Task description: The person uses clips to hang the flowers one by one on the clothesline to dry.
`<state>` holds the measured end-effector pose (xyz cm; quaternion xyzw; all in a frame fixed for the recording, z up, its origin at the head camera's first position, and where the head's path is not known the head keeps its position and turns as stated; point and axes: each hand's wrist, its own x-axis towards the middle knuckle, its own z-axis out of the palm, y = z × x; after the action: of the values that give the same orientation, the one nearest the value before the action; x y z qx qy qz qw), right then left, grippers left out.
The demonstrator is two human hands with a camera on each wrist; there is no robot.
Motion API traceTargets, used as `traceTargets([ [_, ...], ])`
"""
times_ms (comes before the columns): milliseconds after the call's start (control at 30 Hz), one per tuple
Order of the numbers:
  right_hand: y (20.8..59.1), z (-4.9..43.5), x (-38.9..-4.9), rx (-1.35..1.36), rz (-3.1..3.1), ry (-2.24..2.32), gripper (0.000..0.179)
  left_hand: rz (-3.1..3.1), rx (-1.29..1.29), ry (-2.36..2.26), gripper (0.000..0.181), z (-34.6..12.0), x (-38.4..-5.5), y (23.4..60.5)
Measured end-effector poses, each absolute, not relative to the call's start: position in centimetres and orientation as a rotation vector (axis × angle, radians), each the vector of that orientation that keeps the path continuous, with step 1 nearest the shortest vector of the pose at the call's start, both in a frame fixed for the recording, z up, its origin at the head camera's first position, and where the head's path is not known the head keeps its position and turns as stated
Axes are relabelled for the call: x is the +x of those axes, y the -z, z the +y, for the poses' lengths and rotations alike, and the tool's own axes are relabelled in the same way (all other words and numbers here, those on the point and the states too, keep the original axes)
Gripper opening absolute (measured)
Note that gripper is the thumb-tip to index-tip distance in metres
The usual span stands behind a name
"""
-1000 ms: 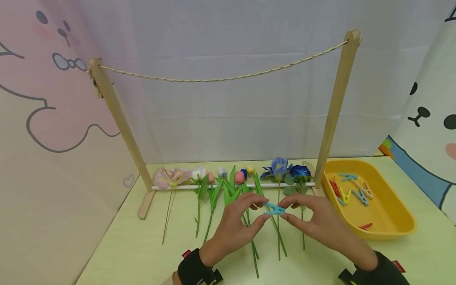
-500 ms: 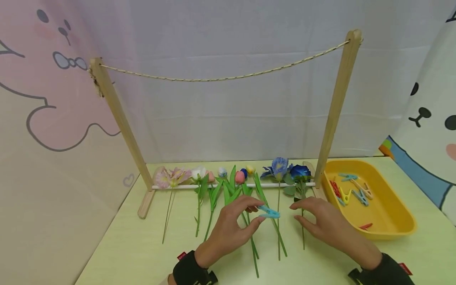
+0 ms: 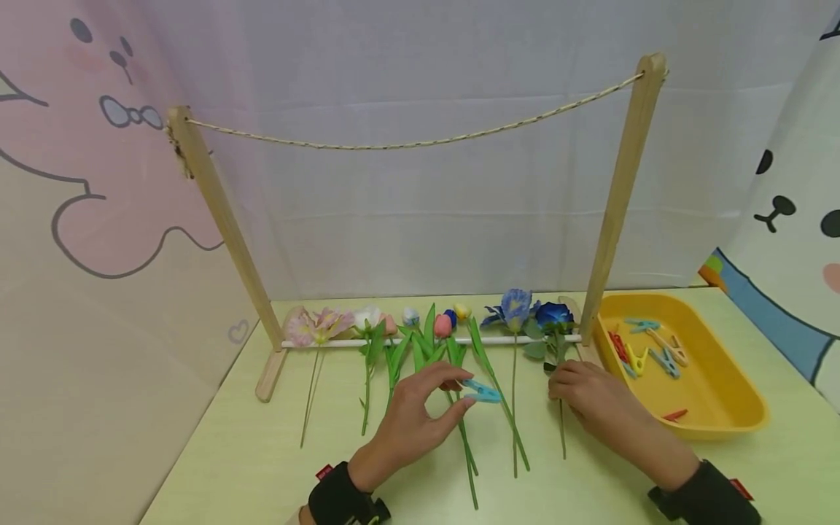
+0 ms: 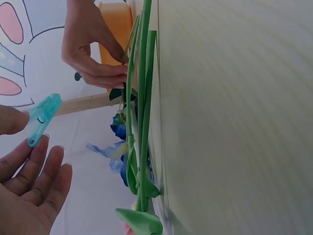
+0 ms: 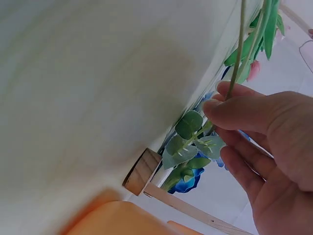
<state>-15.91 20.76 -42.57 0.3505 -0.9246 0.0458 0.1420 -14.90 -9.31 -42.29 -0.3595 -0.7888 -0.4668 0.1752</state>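
My left hand (image 3: pixel 408 423) pinches a light blue clothespin (image 3: pixel 482 392) by its handle ends, above the flower stems. In the left wrist view the clothespin (image 4: pixel 46 110) sits between thumb and fingertips. At the right, my right hand (image 3: pixel 600 397) pinches the stem (image 3: pixel 563 437) of a dark blue artificial rose (image 3: pixel 554 315). The right wrist view has that stem (image 5: pixel 238 54) between thumb and index finger, with green leaves (image 5: pixel 188 125) just past them. The rose's head lies by the white rod (image 3: pixel 407 341). Beside it is a blue iris-like flower (image 3: pixel 515 308).
A rope (image 3: pixel 394 146) sags between two wooden posts (image 3: pixel 623 197). Pink, white and yellow artificial flowers (image 3: pixel 320 325) lie in a row along the rod, stems toward me. A yellow tray (image 3: pixel 709 408) at the right holds several clothespins (image 3: pixel 666 361).
My right hand has let go of the clothespin, moved right and taken hold of the rose's stem. My left hand has shifted slightly left, still holding the clothespin.
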Motion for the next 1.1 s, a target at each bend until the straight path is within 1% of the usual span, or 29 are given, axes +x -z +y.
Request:
traceTargets([
  [167,42.2,20.8,-16.2,1.091,-2.573,-0.032,0.02,-2.251,-1.052,1.29,0.029,-9.7,-15.4,42.6],
  [333,41.2,20.7,-16.7,1.122,-2.427,-0.066,0.028,-2.271,-1.005,1.218,0.028,-9.9,-15.6,42.0],
  [500,39.0,20.3,-17.4,1.128,-2.257,-0.142,0.033,-2.268,-0.983,1.187,0.029,-9.8,-15.8,41.4],
  [567,37.9,20.2,-17.7,1.136,-2.158,-0.211,0.014,-2.266,-0.99,1.19,0.03,-9.8,-15.9,41.2],
  [600,37.3,20.1,-17.8,1.133,-2.111,-0.254,0.008,-2.264,-0.994,1.191,0.03,-9.8,-15.9,41.1],
  [733,34.9,20.0,-18.3,1.08,-1.978,-0.399,0.049,-2.254,-1.0,1.188,0.03,-9.8,-16.0,41.0],
  [933,32.2,20.2,-18.6,0.937,-1.968,-0.541,0.051,-2.221,-1.049,1.172,0.031,-9.8,-16.2,40.5],
  [967,32.0,20.2,-18.6,0.911,-1.967,-0.567,0.05,-2.21,-1.066,1.169,0.031,-9.7,-16.3,40.2],
  [1067,31.5,20.3,-18.7,0.849,-1.971,-0.639,0.023,-2.173,-1.122,1.161,0.032,-9.5,-16.7,38.9],
  [1100,31.3,20.3,-18.7,0.831,-1.973,-0.654,0.022,-2.157,-1.14,1.155,0.032,-9.4,-16.8,38.4],
])
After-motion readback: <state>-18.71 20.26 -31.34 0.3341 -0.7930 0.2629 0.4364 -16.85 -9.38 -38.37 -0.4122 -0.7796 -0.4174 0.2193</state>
